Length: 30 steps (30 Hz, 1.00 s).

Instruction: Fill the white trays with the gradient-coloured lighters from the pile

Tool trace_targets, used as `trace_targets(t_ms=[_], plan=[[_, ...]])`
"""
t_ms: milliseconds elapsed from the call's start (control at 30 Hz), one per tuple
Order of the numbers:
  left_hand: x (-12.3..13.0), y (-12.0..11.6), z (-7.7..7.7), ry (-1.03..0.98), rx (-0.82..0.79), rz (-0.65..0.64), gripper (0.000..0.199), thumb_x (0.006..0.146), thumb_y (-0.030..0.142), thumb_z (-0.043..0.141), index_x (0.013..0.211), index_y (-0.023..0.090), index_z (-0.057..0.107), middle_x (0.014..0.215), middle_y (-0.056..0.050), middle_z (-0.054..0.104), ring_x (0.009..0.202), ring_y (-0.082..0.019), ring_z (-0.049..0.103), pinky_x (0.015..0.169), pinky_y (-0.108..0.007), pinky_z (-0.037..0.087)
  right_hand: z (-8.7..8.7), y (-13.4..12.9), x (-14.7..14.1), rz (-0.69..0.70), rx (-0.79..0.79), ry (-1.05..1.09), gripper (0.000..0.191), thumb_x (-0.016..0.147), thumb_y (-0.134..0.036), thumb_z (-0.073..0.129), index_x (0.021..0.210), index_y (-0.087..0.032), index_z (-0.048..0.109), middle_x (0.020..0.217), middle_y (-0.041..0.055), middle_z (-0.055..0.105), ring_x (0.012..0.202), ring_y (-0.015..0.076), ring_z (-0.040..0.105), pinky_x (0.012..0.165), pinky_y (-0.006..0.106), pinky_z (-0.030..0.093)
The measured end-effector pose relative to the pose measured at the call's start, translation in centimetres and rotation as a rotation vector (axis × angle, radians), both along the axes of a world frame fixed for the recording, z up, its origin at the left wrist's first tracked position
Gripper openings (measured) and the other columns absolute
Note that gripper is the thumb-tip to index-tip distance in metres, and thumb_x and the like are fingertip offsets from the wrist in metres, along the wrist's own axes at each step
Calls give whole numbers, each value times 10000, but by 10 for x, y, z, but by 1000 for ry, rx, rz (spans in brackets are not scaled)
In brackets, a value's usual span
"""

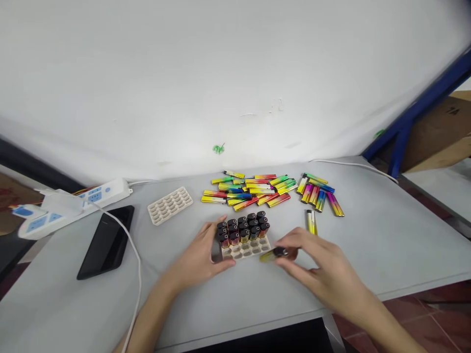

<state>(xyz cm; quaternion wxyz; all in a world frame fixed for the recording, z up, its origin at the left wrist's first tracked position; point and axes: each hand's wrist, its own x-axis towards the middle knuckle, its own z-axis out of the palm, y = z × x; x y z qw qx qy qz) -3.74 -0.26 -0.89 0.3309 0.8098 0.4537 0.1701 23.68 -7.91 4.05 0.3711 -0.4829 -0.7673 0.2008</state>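
A pale slotted tray (247, 252) holds several upright lighters (244, 230) with black tops in its back rows; its front slots are bare. My left hand (200, 255) grips the tray's left side between thumb and fingers. Just right of the tray, my right hand (312, 257) pinches a yellow lighter (270, 255) by its black top, and the lighter is tilted over the table. Behind the tray lies a pile of shiny coloured lighters (253, 189). A smaller group of lighters (314, 193) lies to the right, with a single yellow lighter (311, 222) nearer my right hand.
Another slotted tray (170, 206), with bare slots, lies at the back left. A black phone (106, 242) and a white power strip (106, 191) are at the far left. A white cable (139, 274) crosses the table (206, 314) near my left forearm. A wall stands behind.
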Motion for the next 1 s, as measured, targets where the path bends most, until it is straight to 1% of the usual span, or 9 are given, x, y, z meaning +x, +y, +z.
trace_targets(t_ms=[67, 133, 233, 333, 500, 667, 800, 900, 1000], plan=[[0, 0, -1, -5, -8, 6, 950, 768, 398, 756, 1543, 242, 229, 1502, -137, 408, 1408, -321, 395, 1158, -478, 354, -5, 1, -18, 63, 11, -6, 180, 932, -282, 603, 1107, -238, 597, 927, 35, 687, 745, 139, 676, 624, 241, 559], [-1, 1, -2, -14, -15, 3, 948, 776, 417, 747, 1546, 251, 221, 1494, -132, 418, 1408, -318, 392, 1154, -478, 358, -13, 6, -35, 80, 78, -47, 139, 945, -279, 585, 1074, -229, 598, 921, 32, 702, 749, 143, 685, 636, 253, 559], [-1, 2, -3, -24, -15, -17, 926, 792, 461, 725, 1546, 264, 226, 1475, -121, 439, 1404, -311, 393, 1151, -469, 368, -24, 15, -54, 61, 129, -117, 131, 952, -278, 577, 1066, -220, 604, 933, 34, 721, 756, 152, 697, 647, 265, 553], [-2, 2, -3, -33, 9, -32, 886, 795, 461, 722, 1530, 259, 271, 1454, -116, 465, 1385, -311, 412, 1146, -471, 378, -30, 21, -64, 9, 152, -171, 127, 951, -271, 579, 1057, -213, 618, 937, 35, 731, 745, 157, 706, 637, 266, 540], [0, 1, 0, -51, 43, -50, 705, 851, 452, 663, 1464, 236, 390, 1417, -113, 515, 1334, -304, 465, 1118, -466, 411, -29, 25, -69, 6, 170, -226, 150, 944, -281, 595, 1075, -219, 630, 937, 23, 736, 697, 144, 690, 599, 263, 506], [-1, 2, 0, -53, 31, -53, 762, 835, 438, 686, 1483, 214, 354, 1420, -126, 506, 1329, -301, 465, 1102, -451, 426, -30, 27, -75, 27, 199, -261, 145, 951, -286, 582, 1064, -217, 642, 911, 19, 735, 740, 152, 695, 597, 272, 487], [-1, 2, -2, -54, 26, -37, 752, 840, 356, 678, 1495, 232, 330, 1442, -109, 490, 1341, -288, 454, 1110, -436, 418, -30, 26, -78, 5, 249, -327, 173, 961, -267, 558, 1100, -204, 642, 855, 13, 726, 699, 158, 682, 575, 287, 470], [1, 2, -2, -43, 6, -18, 687, 851, 355, 668, 1464, 252, 376, 1445, -89, 493, 1350, -279, 446, 1116, -428, 409, -27, 21, -72, -9, 285, -267, 238, 962, -279, 556, 1171, -180, 611, 822, 10, 718, 672, 144, 672, 577, 274, 483], [2, 2, -2, -17, -10, 5, 672, 845, 393, 678, 1443, 271, 399, 1440, -72, 496, 1349, -274, 452, 1123, -417, 400, -22, 16, -51, -61, 260, -189, 229, 960, -274, 559, 1163, -181, 608, 840, 9, 725, 687, 120, 673, 635, 246, 511]])
